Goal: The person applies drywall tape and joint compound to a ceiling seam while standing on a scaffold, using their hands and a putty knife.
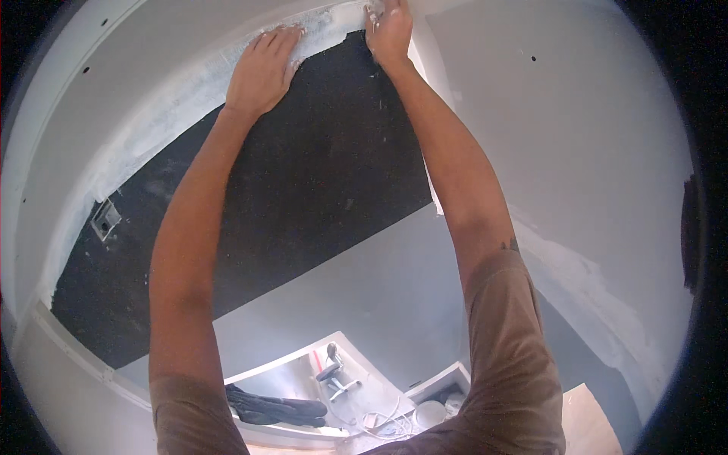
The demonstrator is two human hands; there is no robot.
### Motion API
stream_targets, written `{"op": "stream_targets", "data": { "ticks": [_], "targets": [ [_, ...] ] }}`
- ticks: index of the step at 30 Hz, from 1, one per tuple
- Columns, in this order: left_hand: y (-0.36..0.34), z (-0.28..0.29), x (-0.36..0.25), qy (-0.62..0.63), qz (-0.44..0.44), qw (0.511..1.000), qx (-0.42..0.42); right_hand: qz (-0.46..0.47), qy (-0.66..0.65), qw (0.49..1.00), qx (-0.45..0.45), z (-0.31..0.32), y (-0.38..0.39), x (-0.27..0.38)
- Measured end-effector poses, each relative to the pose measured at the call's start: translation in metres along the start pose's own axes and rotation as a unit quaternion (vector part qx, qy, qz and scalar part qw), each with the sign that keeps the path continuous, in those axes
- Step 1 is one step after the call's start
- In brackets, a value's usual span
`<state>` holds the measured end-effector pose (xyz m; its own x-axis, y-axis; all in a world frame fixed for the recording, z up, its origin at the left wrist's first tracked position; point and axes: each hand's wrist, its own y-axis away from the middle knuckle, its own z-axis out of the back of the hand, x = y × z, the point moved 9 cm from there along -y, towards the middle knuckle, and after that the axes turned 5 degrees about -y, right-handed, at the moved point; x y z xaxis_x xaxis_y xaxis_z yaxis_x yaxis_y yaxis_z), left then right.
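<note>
My left hand (267, 67) lies flat on a white, plaster-smeared strip (163, 114). Its fingers stretch toward the upper edge and the fingertips are whitened. Farther right, at the strip's end, my right hand (390, 36) is raised with its fingers curled, white smears on the thumb side. The picture's edge cuts off part of those fingers, and whatever they may hold cannot be made out. Below both hands spreads a large dark panel (326, 152), bordered by the strip's ragged lower edge.
A small recessed box (106, 220) sits in the dark panel at left. A pale grey wall (569, 129) rises on the right. Lower down are a white-framed opening (364, 364), dark folded cloth (277, 408), a white cable (390, 426) and a round white container (430, 413).
</note>
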<state>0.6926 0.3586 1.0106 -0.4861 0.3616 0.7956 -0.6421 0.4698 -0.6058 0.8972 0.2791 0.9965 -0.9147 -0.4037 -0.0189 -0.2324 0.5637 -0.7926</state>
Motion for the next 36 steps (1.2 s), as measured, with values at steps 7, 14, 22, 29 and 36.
{"op": "stream_targets", "data": {
  "ticks": [7,14,22,29,36],
  "targets": [
    [-0.002,0.001,0.002,-0.011,-0.015,0.999,-0.03,-0.013,0.073,0.997,-0.018,0.001,0.005,-0.025],
    [0.003,-0.004,0.01,-0.015,-0.008,1.0,-0.021,-0.102,0.073,0.992,0.013,-0.013,-0.002,-0.048],
    [-0.002,-0.001,-0.001,0.026,-0.004,0.999,-0.026,-0.112,0.104,0.987,-0.046,-0.005,-0.009,-0.06],
    [0.003,0.001,0.009,0.0,-0.013,1.0,-0.01,0.191,0.033,0.971,0.137,-0.025,0.015,0.082],
    [-0.012,-0.003,-0.031,0.084,-0.041,0.992,-0.087,0.234,0.14,0.911,0.31,-0.04,0.015,0.061]
  ]
}}
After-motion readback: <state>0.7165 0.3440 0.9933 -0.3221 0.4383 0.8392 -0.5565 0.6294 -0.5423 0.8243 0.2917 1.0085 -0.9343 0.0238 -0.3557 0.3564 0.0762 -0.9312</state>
